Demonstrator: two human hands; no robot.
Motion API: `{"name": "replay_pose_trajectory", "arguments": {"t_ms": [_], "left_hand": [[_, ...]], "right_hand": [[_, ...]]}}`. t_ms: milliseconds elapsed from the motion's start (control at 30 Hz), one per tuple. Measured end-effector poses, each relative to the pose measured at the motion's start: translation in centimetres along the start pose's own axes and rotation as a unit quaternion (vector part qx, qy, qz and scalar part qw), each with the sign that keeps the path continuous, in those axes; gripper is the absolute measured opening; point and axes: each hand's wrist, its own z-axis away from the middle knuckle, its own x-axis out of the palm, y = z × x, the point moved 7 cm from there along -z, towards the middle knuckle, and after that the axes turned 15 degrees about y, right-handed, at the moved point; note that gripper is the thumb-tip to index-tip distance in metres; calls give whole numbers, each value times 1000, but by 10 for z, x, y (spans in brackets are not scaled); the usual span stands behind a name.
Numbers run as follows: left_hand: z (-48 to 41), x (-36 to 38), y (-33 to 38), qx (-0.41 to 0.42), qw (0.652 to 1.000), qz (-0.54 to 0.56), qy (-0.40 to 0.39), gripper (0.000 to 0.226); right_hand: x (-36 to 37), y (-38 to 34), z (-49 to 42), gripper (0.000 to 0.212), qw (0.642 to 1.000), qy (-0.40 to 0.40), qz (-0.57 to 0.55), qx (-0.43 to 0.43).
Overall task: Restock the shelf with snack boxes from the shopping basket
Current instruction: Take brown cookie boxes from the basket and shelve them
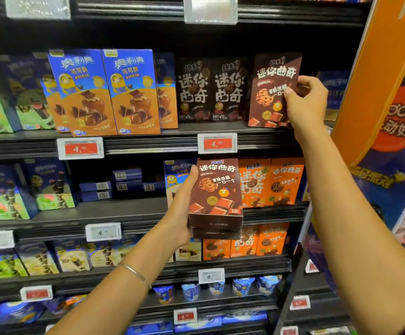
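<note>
A brown cookie box point(272, 90) stands upright at the right end of the upper shelf point(148, 143), just beside two darker boxes point(212, 90) of the same brand, its lower edge at the shelf's front lip. The right hand point(305, 102) grips it by its right edge, thumb pressed on the front panel and the other fingers curled round the side and back, so the hand is closed on the box rather than spread. Lower and to the left, a small stack of brown boxes point(217, 199) is held in front of the next shelf down, clear of it; two bottom flaps with printed date codes show one under the other, so at least two boxes are in the stack. The left hand point(184, 206) clasps this stack from its left side, thumb lying up along the front left edge and the fingers hidden behind. A thin bracelet point(134, 272) sits on the left forearm. To the left on the upper shelf stand blue and orange wafer boxes point(105, 93); orange cookie boxes point(271, 182) fill the shelf behind the stack. Red price tags point(217, 143) are clipped along the shelf edges.
</note>
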Motion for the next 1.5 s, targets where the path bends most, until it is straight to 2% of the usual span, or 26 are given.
{"name": "replay_pose_trajectory", "arguments": {"t_ms": [167, 367, 867, 967, 1067, 1167, 1233, 1333, 1433, 1500], "left_hand": [[-1, -2, -1, -4, 1000, -2, 15, 72], [-2, -3, -4, -5, 1000, 9, 20, 73], [-4, -5, -4, 3, 1000, -4, 14, 86], [-3, -7, 0, 17, 1000, -6, 1, 81], [-4, -12, 6, 43, 999, -9, -8, 63], [-1, -17, 9, 68, 997, -21, -15, 52], [2, -24, 11, 91, 995, -31, -2, 52], [7, -35, 14, 129, 991, -19, 8, 51], [13, -47, 15, 170, 985, -7, 7, 52], [16, -54, 17, 193, 981, -3, 4, 53]], "right_hand": [[11, 12, -16, 30, 996, 21, 80, -39], [24, 19, -25, 42, 987, 15, 154, -38], [38, 27, -32, 35, 967, -1, 251, -54], [38, 28, -31, 35, 965, -6, 257, -52], [33, 17, -21, 44, 968, 1, 245, -61], [19, -12, 11, 47, 980, 27, 163, -110], [10, -34, 48, 32, 989, 0, 63, -132], [8, -47, 110, 16, 988, -106, -33, -109], [12, -29, 159, 23, 975, -219, -15, -34], [16, -10, 188, 30, 943, -328, 31, 32]]}}
